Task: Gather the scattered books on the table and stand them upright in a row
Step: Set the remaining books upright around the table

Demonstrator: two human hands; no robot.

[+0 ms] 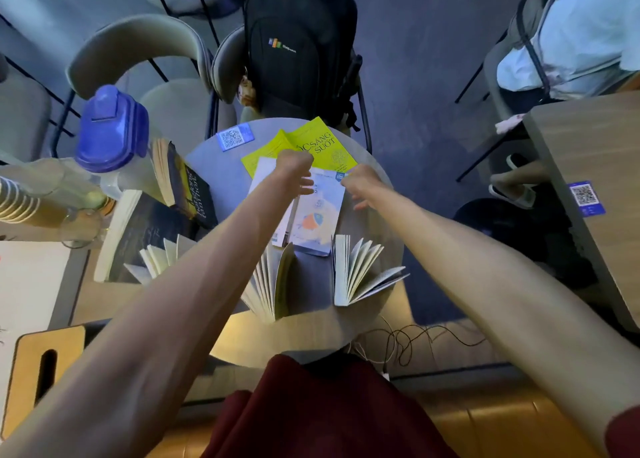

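Note:
A white book with a fish picture (322,215) lies open, cover up, in the middle of the round table (214,180). My left hand (298,172) is curled over its far edge, and my right hand (363,185) grips its far right corner. Behind it a yellow book (311,142) also lies open, cover up, partly under my left hand. Three books stand upright with fanned pages along the near side: left (162,256), middle (273,284), right (356,270). Two dark books (187,187) (145,229) stand at the table's left.
A water bottle with a blue lid (110,128) rises close at the left. A black backpack (301,42) sits on a chair behind the table. Cables (408,343) trail on the floor at the near right. Another table (595,152) and a seated person are to the right.

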